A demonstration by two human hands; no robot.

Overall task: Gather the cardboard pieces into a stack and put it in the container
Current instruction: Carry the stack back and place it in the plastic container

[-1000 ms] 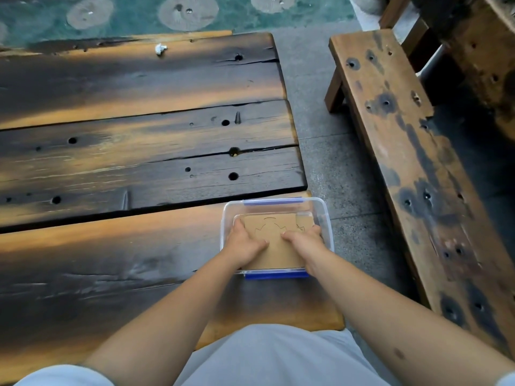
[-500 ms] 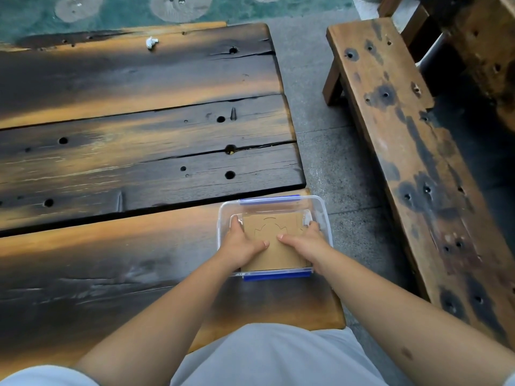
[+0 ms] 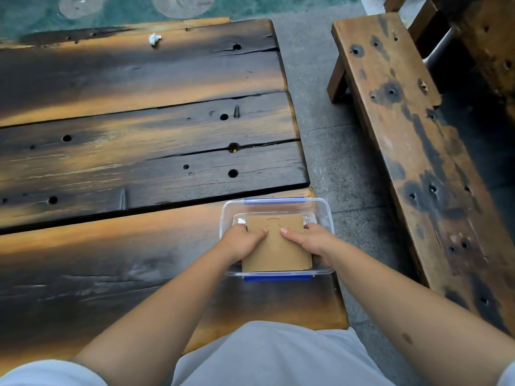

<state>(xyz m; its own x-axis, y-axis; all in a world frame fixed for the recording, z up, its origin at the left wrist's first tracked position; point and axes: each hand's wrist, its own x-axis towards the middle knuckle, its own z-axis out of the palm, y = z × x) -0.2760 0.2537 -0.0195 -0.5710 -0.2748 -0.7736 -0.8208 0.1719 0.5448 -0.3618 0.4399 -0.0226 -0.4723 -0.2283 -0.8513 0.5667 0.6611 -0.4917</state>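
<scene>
A stack of brown cardboard pieces [image 3: 274, 247] lies inside a clear plastic container [image 3: 324, 210] with blue clips, near the right end of the wooden table. My left hand [image 3: 242, 240] grips the stack's left edge, thumb pressed on top. My right hand [image 3: 310, 238] grips the right edge the same way. Both hands reach down into the container. The top piece shows faint cut lines. How many pieces are in the stack is hidden.
The dark, burnt-looking plank table [image 3: 139, 151] has holes and gaps between boards. A small white crumpled scrap [image 3: 155, 39] lies at its far edge. A wooden bench [image 3: 412, 140] stands to the right across a strip of grey floor [image 3: 334, 151].
My thumbs have spread apart on the top piece, and the stack sits lower and flatter in the container. The camera view has shifted slightly.
</scene>
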